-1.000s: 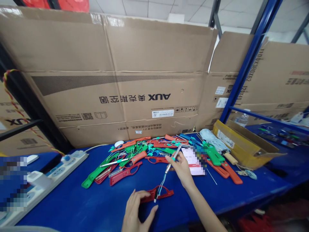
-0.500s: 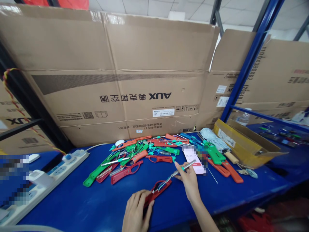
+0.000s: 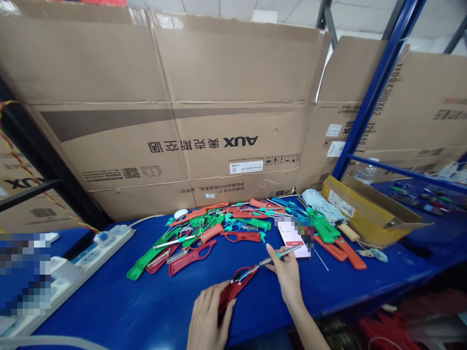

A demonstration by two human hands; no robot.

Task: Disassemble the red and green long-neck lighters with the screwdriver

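Observation:
My left hand (image 3: 206,316) grips the near end of a red plastic handle shell (image 3: 237,286) lying on the blue table (image 3: 109,301). My right hand (image 3: 288,272) pinches a thin metal rod (image 3: 279,255) with a teal collar and wires. The rod's near tip rests in the far end of the red shell. Behind lies a heap of red, green and blue handle shells (image 3: 204,231) with more rods and wires.
A phone (image 3: 294,236) lies just beyond my right hand. A white power strip (image 3: 73,265) runs along the left. An open yellow carton (image 3: 368,214) and a grey cloth (image 3: 321,204) sit at the right. Large cardboard boxes (image 3: 204,121) wall the back; a blue rack post (image 3: 368,97) stands right.
My right hand swung the rod from upright down to nearly flat, bringing its tip into the red shell. My left hand closed on the shell and turned it to point toward the rod.

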